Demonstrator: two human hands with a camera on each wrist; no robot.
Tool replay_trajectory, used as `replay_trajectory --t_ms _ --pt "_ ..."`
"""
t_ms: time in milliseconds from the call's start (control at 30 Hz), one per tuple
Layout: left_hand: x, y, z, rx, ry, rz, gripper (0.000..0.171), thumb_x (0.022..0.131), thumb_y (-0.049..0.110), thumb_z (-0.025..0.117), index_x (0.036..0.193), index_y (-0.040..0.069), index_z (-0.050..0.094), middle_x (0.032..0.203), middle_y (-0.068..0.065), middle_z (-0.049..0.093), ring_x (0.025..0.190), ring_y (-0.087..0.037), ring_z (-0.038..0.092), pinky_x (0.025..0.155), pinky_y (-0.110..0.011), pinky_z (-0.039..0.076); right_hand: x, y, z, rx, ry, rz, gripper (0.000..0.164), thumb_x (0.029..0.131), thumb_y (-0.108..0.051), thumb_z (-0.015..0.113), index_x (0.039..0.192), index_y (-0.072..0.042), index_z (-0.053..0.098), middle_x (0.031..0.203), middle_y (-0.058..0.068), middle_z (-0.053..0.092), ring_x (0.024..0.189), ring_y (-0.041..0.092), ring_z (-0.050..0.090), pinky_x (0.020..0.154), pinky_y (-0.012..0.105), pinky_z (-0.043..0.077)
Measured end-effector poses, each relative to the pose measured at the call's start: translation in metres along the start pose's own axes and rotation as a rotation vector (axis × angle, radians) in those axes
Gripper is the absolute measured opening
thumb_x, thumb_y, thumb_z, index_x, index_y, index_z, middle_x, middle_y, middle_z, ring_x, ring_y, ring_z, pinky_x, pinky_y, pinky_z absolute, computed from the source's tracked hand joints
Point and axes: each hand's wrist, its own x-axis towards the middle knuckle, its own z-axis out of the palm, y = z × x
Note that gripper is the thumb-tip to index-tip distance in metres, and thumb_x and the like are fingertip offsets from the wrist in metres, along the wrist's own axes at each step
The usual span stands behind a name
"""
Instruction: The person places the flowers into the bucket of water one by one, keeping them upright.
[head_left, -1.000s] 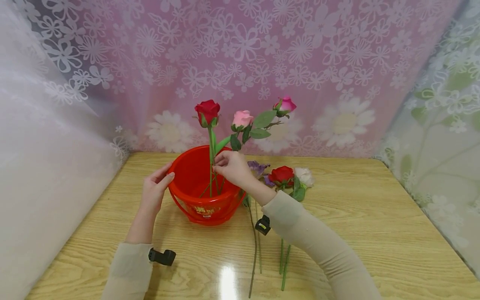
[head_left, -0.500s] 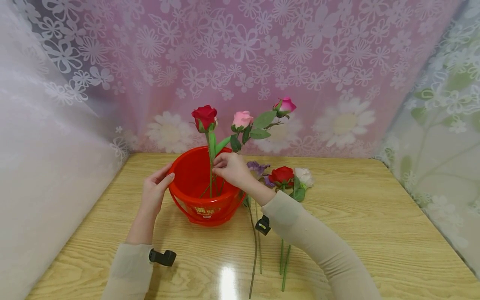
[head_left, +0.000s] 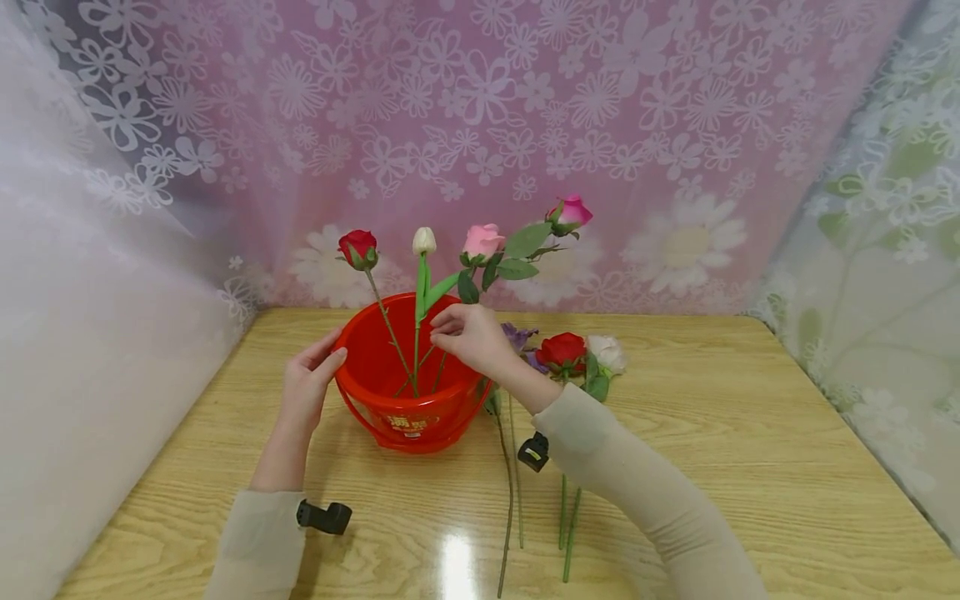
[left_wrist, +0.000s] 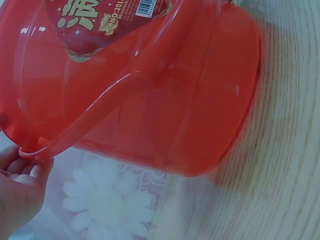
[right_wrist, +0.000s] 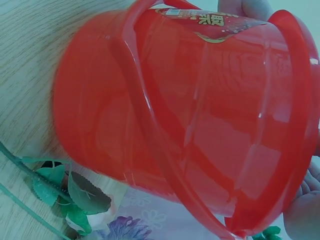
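Note:
A red plastic bucket [head_left: 416, 433] stands on the wooden table, its handle hanging down in front. My left hand [head_left: 311, 375] holds its left rim; in the left wrist view, the fingers [left_wrist: 42, 172] curl at the handle joint. Over the right rim is my right hand [head_left: 476, 337], fingers loosely bent, with no stem between them. Inside the bucket, a red rose [head_left: 357, 248] leans left and a white tulip [head_left: 423, 242] stands nearly upright. A light pink rose [head_left: 483, 242] and a bright pink rose [head_left: 572, 212] lean right, their lower stems partly behind my right hand.
Right of the bucket, another red rose [head_left: 562, 352], a white rose [head_left: 607, 354] and a purple flower [head_left: 517, 336] lie on the table [head_left: 712, 433], stems toward the front edge. A pink floral curtain [head_left: 480, 100] hangs behind the table.
The red rose has come away from my right fingers and tipped left against the bucket, uncovering the white tulip. My left hand stays at the rim.

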Motion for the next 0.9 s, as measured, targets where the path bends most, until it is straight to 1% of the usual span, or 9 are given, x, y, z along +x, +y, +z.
replay_trajectory --t_ms 233,533,700,900 --pt "0.000 0.000 0.000 0.004 0.002 0.005 0.048 0.086 0.007 0.057 0.128 -0.010 0.039 0.108 0.006 0.055 0.100 -0.012 0.054 0.085 -0.022 0.044 -0.009 -0.002 -0.010 0.006 0.034 -0.003 0.016 0.080 -0.009 0.065 0.095 -0.004 0.065 0.088 0.003 0.065 0.080 0.014 0.061 0.069 0.026 0.051" --pt "0.000 0.000 0.000 0.009 0.008 0.006 0.048 0.086 0.007 0.057 0.127 -0.010 0.039 0.111 0.005 0.054 0.099 -0.010 0.054 0.084 -0.020 0.044 -0.018 0.004 -0.024 0.034 0.045 -0.001 0.021 0.080 -0.009 0.065 0.098 0.001 0.064 0.089 0.005 0.065 0.081 0.015 0.061 0.069 0.026 0.051" --pt "0.000 0.001 0.000 0.005 0.009 0.003 0.048 0.086 0.007 0.057 0.127 -0.011 0.039 0.112 0.003 0.053 0.098 -0.008 0.054 0.083 -0.019 0.044 -0.025 0.007 -0.032 0.063 0.068 0.000 0.019 0.079 -0.007 0.065 0.097 0.001 0.064 0.089 0.008 0.065 0.082 0.017 0.061 0.069 0.027 0.051" --pt "0.000 0.001 0.001 -0.004 0.009 0.006 0.048 0.086 0.005 0.057 0.127 -0.011 0.039 0.110 0.005 0.054 0.097 -0.008 0.054 0.082 -0.018 0.044 -0.031 0.014 -0.039 0.056 0.083 0.004 0.019 0.079 -0.008 0.065 0.097 -0.002 0.065 0.090 0.008 0.065 0.081 0.017 0.062 0.068 0.028 0.051"
